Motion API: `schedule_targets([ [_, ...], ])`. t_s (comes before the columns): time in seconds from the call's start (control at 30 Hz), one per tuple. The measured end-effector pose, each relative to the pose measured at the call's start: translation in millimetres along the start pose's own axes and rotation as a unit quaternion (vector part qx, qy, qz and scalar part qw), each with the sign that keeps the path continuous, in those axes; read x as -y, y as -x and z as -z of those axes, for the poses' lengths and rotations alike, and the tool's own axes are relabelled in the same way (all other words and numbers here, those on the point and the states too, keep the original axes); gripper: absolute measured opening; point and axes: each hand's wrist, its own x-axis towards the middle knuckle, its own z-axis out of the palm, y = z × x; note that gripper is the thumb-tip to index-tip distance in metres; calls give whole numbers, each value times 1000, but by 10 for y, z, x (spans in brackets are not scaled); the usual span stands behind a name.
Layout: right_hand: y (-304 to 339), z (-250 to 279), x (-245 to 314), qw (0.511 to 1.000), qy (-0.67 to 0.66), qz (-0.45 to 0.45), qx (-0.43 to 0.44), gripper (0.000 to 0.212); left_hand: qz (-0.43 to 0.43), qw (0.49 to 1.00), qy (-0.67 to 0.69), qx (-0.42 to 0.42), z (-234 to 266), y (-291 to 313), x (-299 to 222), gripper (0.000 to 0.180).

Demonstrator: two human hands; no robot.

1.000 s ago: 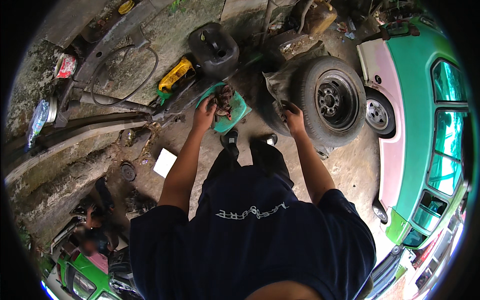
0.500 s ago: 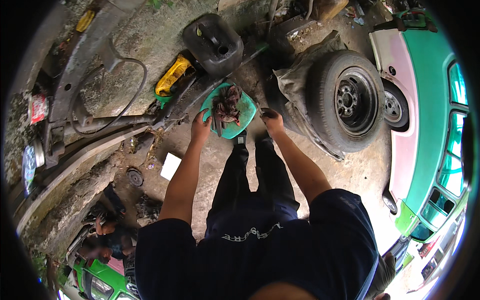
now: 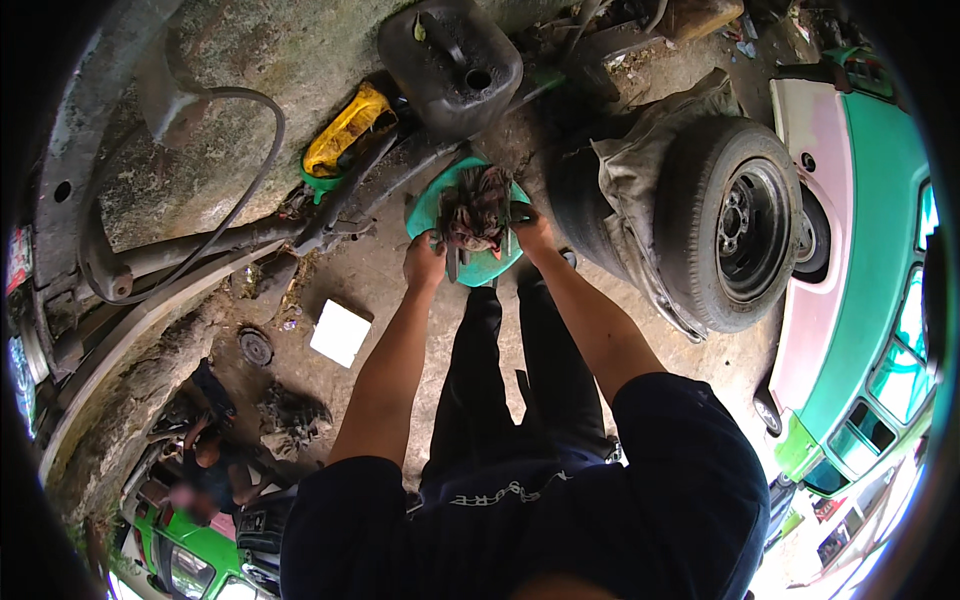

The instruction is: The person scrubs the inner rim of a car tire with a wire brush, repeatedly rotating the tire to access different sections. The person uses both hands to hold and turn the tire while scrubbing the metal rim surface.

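left hand [image 3: 425, 260] and right hand [image 3: 533, 232] curl in at either side of a bunched dark rag [image 3: 474, 208] — whether they pinch it, i cannot tell. it lies on a green plastic stool [image 3: 424, 212], gathered, it seems, but not lifted; what remains is unclear. one rag bundle, one stool, one black jerrycan [image 3: 432, 80] far, one loose rimmed wheel [image 3: 690, 225] right.

Crumpled dark reddish-brown cloth [image 3: 478, 205], heaped on rounded green top [image 3: 426, 208].
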Motion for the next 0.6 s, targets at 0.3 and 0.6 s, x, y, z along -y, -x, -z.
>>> schedule_targets([
  [0.3,18,-15,33,996,72,37,35,54,2,997,-81,-18,-192,13,-47,54],
  [0.6,92,-9,-77,996,73,40,40,54,23,993,-117,-8,-180,6,-171,54],
])
